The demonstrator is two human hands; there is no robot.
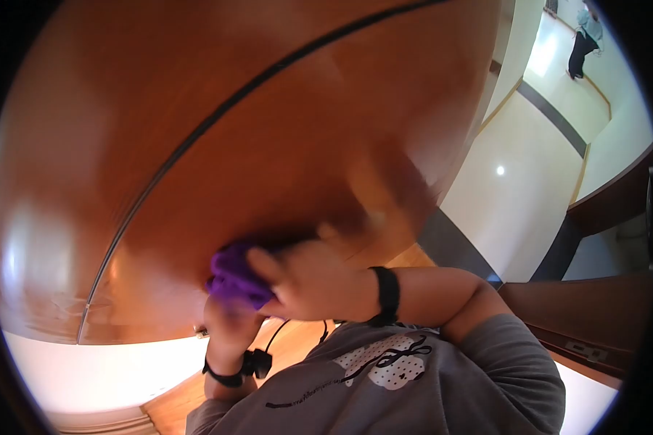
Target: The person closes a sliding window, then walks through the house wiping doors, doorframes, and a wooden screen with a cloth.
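A crumpled purple cloth [239, 279] is bunched up just above the reddish-brown wooden surface [268, 152]. My right hand [315, 281], with a black band on its wrist, reaches in from the right and is closed on the cloth, its thumb along the upper side. My left hand [231, 319] is below the cloth and grips its lower side. Motion blurs it, and its fingers are partly hidden. A black band with a small dark device [257, 362] is on my left wrist.
A dark curved seam [167, 163] crosses the glossy wood. Beyond the right edge are a pale floor [515, 174] with grey strips, and dark wooden furniture [559, 312] at the lower right. Another person [586, 40] stands far off at the top right. A thin black cable hangs near my torso.
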